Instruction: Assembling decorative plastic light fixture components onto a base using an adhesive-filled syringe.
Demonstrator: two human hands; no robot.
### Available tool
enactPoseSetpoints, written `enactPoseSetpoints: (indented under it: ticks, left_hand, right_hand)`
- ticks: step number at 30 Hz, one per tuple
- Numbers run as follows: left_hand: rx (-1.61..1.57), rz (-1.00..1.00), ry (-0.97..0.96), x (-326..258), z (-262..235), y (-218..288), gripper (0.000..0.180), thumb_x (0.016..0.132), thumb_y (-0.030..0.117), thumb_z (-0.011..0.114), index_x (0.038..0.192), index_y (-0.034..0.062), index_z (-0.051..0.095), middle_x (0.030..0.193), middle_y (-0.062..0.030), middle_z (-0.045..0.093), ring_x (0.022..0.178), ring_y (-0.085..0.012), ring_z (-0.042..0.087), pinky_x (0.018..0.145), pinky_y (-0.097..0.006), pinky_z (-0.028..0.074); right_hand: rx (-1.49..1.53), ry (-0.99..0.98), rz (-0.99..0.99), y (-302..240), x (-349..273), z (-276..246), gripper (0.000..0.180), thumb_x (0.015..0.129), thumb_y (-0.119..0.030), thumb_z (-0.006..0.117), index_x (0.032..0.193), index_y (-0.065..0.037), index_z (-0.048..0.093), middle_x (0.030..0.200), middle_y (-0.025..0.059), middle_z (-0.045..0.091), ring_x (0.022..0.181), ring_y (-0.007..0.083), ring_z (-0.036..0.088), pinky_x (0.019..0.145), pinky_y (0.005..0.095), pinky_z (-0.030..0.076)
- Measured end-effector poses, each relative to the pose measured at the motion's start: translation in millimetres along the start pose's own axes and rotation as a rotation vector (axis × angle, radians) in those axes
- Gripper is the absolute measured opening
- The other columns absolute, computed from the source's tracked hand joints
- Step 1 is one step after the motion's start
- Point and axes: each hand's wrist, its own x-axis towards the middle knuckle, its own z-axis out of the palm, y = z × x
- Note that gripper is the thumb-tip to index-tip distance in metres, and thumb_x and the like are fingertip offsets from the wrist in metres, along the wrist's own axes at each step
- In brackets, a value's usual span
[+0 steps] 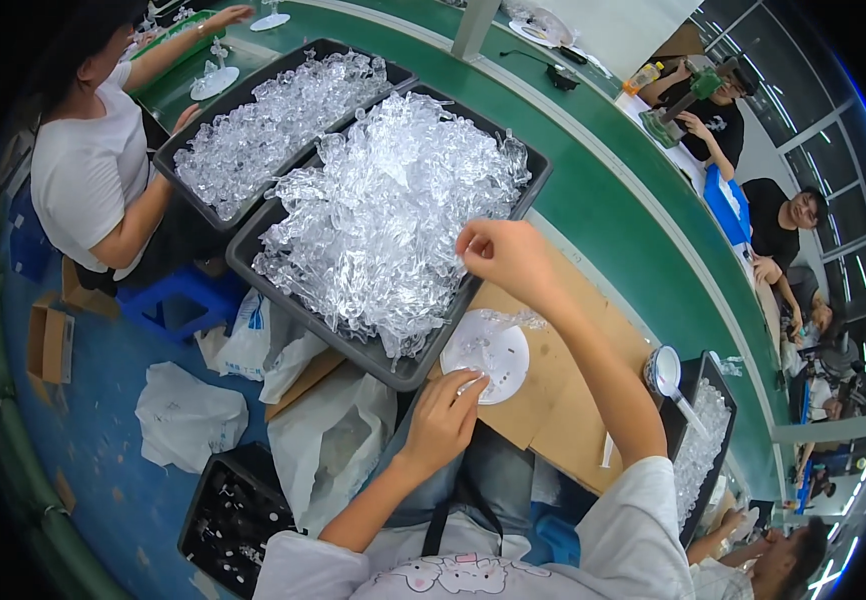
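My left hand [441, 422] is closed at the near left edge of a round white plate [506, 378], pinching a small clear plastic piece at its fingertips. A few small bits and some clear plastic parts [501, 322] lie on and over the plate. My right hand [509, 262] is raised at the right edge of a dark tray [385, 372] heaped with clear plastic parts [393, 210]. Its thumb and fingers are pinched together; whatever is between them is too small to make out.
A second dark tray [215, 212] of clear parts stands to the left, beside a seated person [93, 190]. Cardboard [563, 400] covers the bench under the plate. At right are a small bowl [662, 370] with a spoon and another parts tray [705, 450]. Bags and a black bin [238, 520] stand below.
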Motion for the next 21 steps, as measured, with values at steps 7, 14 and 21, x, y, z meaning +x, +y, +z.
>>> enactPoseSetpoints:
  ticks: [7, 14, 21]
  left_hand:
    - [-0.157, -0.107, 0.020, -3.0, -3.1, 8.6, 0.021, 0.079, -0.004, 0.057, 0.099, 0.0004, 0.062, 0.099, -0.0123, 0.061, 0.088, -0.0255, 0.061, 0.075, -0.032, 0.047]
    - [-0.965, -0.517, 0.025, 29.6, 0.7, 29.8, 0.034, 0.087, 0.002, 0.054, 0.121, 0.0013, 0.049, 0.109, -0.0147, 0.059, 0.093, -0.0214, 0.061, 0.073, -0.030, 0.050]
    - [-1.338, -0.514, -0.068, 55.6, 7.8, 44.5, 0.042, 0.087, 0.002, 0.056, 0.127, -0.0026, 0.042, 0.116, -0.0131, 0.055, 0.094, -0.0154, 0.059, 0.076, -0.027, 0.048]
  right_hand:
    - [0.116, 0.181, -0.043, -7.1, -21.7, -48.9, 0.010, 0.080, -0.005, 0.058, 0.088, -0.002, 0.063, 0.076, 0.0059, 0.063, 0.070, 0.0117, 0.059, 0.065, 0.0258, 0.048]
    - [0.652, 0.229, 0.088, -3.3, -108.6, -75.2, 0.007, 0.081, 0.000, 0.057, 0.088, -0.001, 0.056, 0.084, 0.0013, 0.057, 0.083, 0.0089, 0.053, 0.074, 0.0223, 0.042]
    - [0.855, 0.199, 0.213, 4.7, -167.3, -55.8, 0.010, 0.079, -0.002, 0.060, 0.088, -0.002, 0.055, 0.085, 0.0025, 0.057, 0.080, 0.0091, 0.053, 0.070, 0.0217, 0.040]
